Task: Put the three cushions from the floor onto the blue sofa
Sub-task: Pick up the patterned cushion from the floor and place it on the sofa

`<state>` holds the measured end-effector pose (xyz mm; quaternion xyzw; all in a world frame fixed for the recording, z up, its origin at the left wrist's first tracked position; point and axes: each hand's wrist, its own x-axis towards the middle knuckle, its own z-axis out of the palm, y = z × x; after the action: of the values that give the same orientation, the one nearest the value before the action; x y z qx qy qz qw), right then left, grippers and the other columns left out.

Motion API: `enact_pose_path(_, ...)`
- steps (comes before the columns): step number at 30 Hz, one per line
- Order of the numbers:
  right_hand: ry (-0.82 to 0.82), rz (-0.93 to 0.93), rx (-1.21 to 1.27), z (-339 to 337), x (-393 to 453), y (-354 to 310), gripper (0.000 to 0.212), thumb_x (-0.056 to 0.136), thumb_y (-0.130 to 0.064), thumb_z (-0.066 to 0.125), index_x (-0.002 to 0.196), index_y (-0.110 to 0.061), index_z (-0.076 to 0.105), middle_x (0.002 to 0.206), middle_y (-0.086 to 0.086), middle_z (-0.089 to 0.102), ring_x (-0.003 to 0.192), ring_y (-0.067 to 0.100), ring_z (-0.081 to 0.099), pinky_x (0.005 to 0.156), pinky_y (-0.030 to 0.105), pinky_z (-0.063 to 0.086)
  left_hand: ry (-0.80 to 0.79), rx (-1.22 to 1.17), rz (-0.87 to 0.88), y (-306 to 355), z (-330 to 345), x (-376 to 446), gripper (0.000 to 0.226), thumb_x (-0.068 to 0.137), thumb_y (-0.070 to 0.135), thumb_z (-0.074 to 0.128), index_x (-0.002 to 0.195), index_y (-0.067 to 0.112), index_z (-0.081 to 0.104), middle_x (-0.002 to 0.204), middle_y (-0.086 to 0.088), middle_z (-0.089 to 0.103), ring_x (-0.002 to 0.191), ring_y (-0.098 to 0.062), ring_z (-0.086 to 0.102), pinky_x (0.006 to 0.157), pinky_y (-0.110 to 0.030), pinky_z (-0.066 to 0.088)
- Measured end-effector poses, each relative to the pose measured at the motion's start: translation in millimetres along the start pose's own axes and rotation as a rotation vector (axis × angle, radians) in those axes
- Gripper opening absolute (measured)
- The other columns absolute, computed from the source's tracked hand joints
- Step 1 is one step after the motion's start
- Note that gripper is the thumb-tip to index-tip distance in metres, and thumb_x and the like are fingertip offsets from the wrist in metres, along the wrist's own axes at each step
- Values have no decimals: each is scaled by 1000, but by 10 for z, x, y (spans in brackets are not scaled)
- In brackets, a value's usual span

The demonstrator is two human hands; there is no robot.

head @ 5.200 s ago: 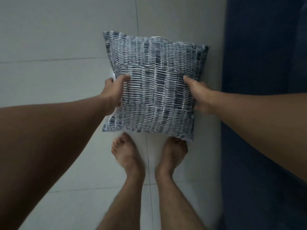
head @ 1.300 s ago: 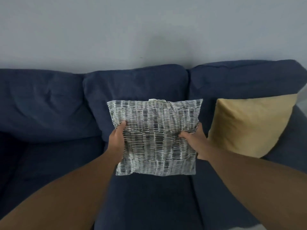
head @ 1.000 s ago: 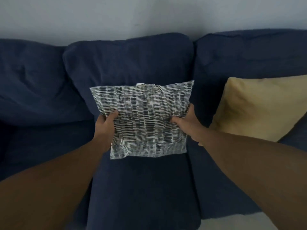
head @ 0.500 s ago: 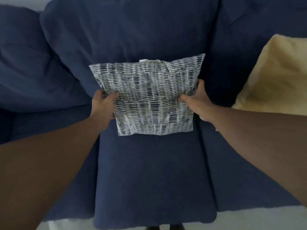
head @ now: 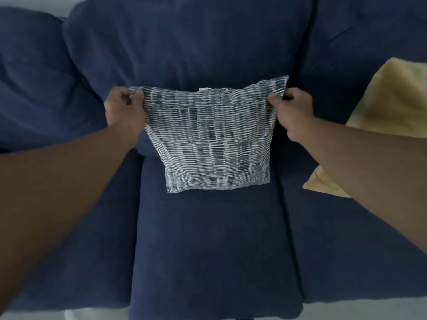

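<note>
Against the sofa back, the left hand and right hand pinch the patterned cushion's top corners, probably to stand it upright beside the yellow cushion.

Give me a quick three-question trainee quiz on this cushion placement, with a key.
1. True or false: both hands grip the patterned cushion at its top corners.
2. Which seat of the blue sofa is it over? A) left B) middle C) right
3. What lies by the right forearm?

Key:
1. True: left hand and right hand each pinch a top corner.
2. B.
3. A yellow cushion, already on the sofa.
</note>
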<state>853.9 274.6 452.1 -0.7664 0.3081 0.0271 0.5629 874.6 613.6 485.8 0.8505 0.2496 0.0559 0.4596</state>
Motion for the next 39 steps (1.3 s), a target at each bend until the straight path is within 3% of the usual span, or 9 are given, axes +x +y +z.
enact_pose_path(4, -16, -45, 22, -22, 8, -102, 15, 99, -28, 76, 89, -22, 67, 101, 3, 75, 92, 17, 72, 90, 37, 61, 36, 2, 72, -1, -100, 66, 22, 108, 31, 58, 87, 29, 50, 82, 16, 53, 69, 1, 51, 64, -8, 46)
enact_pose_path(8, -15, 65, 0, -20, -23, -71, 17, 100, -33, 72, 88, -24, 63, 109, 8, 76, 111, 31, 73, 97, 49, 61, 22, 40, 15, -47, -90, 1, 19, 106, 34, 59, 118, 20, 57, 104, 9, 63, 93, -9, 61, 96, -35, 57)
enact_pose_path(12, 278, -443, -468, 28, -354, 47, 43, 101, -48, 59, 126, -13, 63, 128, 8, 63, 119, 31, 60, 99, 46, 47, 205, 258, 301, -37, 70, -360, 56, 101, 34, 55, 152, 15, 44, 153, -5, 55, 142, -30, 50, 121, -53, 34)
enact_pose_path(15, 79, -850, -693, 250, -616, 115, 56, 103, -44, 54, 145, -7, 57, 153, 16, 54, 141, 35, 50, 114, 50, 38, -54, 511, 789, -75, 382, -774, 59, 104, 33, 52, 159, 13, 42, 170, -10, 38, 159, -36, 30, 129, -60, 18)
enact_pose_path(18, -213, -980, -1028, 436, -718, 170, 64, 106, -47, 44, 160, -12, 44, 170, 13, 38, 159, 34, 31, 128, 58, 23, -364, 857, 889, -50, 645, -996, 65, 111, 39, 37, 169, 20, 17, 180, -4, 8, 166, -30, 5, 132, -59, 0)
enact_pose_path(22, -205, -738, -1114, 324, -521, 31, 64, 108, -55, 32, 164, -25, 35, 175, 8, 28, 163, 31, 19, 126, 63, 13, -423, 1024, 613, 13, 624, -810, 71, 111, 27, 37, 170, 26, -3, 180, -6, -10, 165, -35, -9, 129, -67, -3)
enact_pose_path(29, -194, -399, -1158, -212, -347, -25, 68, 110, -53, 22, 170, -21, 21, 178, 4, 20, 163, 31, 18, 125, 63, 17, -336, 1031, 349, 45, 123, -478, 81, 100, 9, 43, 169, 24, 4, 180, -4, -6, 166, -29, -6, 123, -77, 2)
enact_pose_path(34, -266, -189, -1110, -403, -661, 136, 68, 112, -52, 24, 167, -12, 27, 162, 17, 45, 146, 38, 45, 113, 54, 36, -349, 966, 292, -326, -258, -711, 75, 109, 28, 38, 169, 15, -3, 180, -2, -11, 166, -28, -5, 125, -74, 6)
enact_pose_path(39, -489, -163, -1174, -297, -1202, 482, 58, 112, -50, 27, 161, -21, 40, 155, 14, 56, 138, 36, 54, 110, 48, 41, -594, 988, 203, -796, -466, -1348, 77, 110, 36, 41, 170, 17, -2, 180, -1, -10, 166, -25, -2, 129, -66, 8)
